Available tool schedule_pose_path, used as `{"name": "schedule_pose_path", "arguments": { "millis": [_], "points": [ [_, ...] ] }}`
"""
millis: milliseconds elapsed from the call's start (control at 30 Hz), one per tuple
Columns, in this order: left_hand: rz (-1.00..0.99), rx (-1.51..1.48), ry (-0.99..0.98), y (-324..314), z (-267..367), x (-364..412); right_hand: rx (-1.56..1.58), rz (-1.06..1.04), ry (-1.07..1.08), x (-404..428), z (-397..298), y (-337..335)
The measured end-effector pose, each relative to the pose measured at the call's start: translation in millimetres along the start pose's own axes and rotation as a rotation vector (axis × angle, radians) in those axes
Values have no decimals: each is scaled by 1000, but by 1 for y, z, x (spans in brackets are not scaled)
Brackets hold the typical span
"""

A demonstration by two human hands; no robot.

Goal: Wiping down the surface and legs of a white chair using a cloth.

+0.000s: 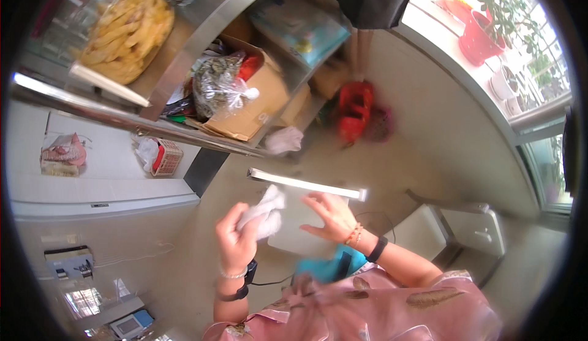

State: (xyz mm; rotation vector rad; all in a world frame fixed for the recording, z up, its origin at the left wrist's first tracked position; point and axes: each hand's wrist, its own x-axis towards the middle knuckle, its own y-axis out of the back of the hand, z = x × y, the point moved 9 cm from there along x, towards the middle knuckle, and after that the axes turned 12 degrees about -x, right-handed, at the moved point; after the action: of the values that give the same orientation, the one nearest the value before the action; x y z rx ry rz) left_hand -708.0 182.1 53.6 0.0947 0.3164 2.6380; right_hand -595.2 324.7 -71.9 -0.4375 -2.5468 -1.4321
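Observation:
A crumpled white cloth (267,217) is pinched between the thumb and fingers of my left hand (236,237), its top corner sticking up. To its right, my right hand (328,217) is apart from the cloth, with its fingers spread and holding nothing. Just above both hands runs a narrow, bright white bar (305,184), which looks like a lit lamp tube. Beneath the hands lies a pale, flat panel (296,224); its exact kind cannot be told. A turquoise cloth-like thing (321,267) shows between my forearms.
Metal shelving (202,37) at upper left holds a cardboard box (266,93) with bagged goods and a bag of yellow food (131,33). A pale chair (459,226) stands at right. A red container (355,111) is on the floor; potted plants (482,37) line the windowsill.

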Motion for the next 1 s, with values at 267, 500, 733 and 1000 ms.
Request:
{"name": "schedule_pose_path", "arguments": {
  "millis": [267, 500, 733, 1000],
  "points": [
    [362, -335, -320, 38, 33, 24, 394, -162, -584, -7, 46, -48],
    [86, 143, -31, -50, -86, 64, 15, -153, -800, -10, 103, 5],
    [-516, 558, -378, -175, -152, 12, 31, -180, -587, -29, 111, -14],
    [-129, 218, -214, -105, -134, 35, 1005, -116, -908, -60, 101, -7]
  ]
}}
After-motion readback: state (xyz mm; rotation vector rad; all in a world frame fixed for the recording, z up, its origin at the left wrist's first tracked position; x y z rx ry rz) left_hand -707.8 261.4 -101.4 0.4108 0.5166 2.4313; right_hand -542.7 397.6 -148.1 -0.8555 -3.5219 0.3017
